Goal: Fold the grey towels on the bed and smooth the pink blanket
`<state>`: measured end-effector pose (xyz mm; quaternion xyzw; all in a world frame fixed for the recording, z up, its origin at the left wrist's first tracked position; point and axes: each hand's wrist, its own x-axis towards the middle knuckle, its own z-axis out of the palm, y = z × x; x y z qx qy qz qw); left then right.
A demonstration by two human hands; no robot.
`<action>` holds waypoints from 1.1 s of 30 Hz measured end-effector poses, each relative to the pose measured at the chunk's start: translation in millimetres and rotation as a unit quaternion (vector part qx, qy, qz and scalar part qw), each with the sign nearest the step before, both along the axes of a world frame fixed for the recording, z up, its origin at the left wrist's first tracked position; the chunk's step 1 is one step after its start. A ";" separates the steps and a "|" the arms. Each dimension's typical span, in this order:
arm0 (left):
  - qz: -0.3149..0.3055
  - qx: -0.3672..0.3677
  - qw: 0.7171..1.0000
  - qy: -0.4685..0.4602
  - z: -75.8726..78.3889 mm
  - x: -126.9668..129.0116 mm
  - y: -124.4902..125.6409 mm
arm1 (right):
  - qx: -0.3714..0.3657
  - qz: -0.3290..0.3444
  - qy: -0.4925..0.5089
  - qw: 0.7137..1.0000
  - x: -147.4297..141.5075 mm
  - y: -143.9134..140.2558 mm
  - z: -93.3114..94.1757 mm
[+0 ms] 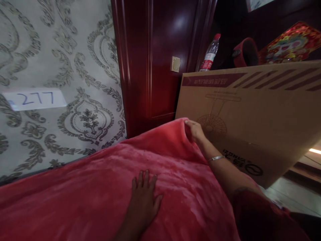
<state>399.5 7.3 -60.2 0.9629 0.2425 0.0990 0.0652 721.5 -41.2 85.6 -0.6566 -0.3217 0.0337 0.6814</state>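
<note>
A red plush blanket (95, 197) lies spread over the low surface in front of me, its far edge running along the wall. My left hand (144, 197) rests flat on the blanket near the middle, fingers stretched out and a little apart. At the far right corner my right hand (195, 130), with a silver bracelet on the wrist, grips the blanket's edge and holds it raised. That corner is folded up, and its smoother underside shows. Part of my right fingers is hidden behind the cloth.
A large cardboard box (265, 113) stands close by on the right. On or behind its top are a red-capped bottle (209, 57), a red band-like object (245, 52) and a colourful red decoration (291, 43). A dark red panel (163, 67) and patterned wall (87, 67) stand behind.
</note>
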 end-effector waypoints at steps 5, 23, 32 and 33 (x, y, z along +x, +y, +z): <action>0.009 0.008 1.000 -0.004 3.8 0.4 -3.7 | 0.026 0.019 0.004 0.999 -10.7 -0.6 2.4; 0.020 -0.033 0.999 0.037 14.0 -0.8 -6.5 | -0.191 0.094 -0.237 0.948 -11.9 5.5 15.9; 0.026 -0.044 0.997 0.049 17.3 0.8 -7.9 | -0.422 0.060 -0.395 0.814 -50.7 21.7 -125.1; 0.024 -0.044 0.998 0.049 17.8 0.9 -7.9 | -0.461 0.056 -0.378 0.801 -47.8 20.6 -134.2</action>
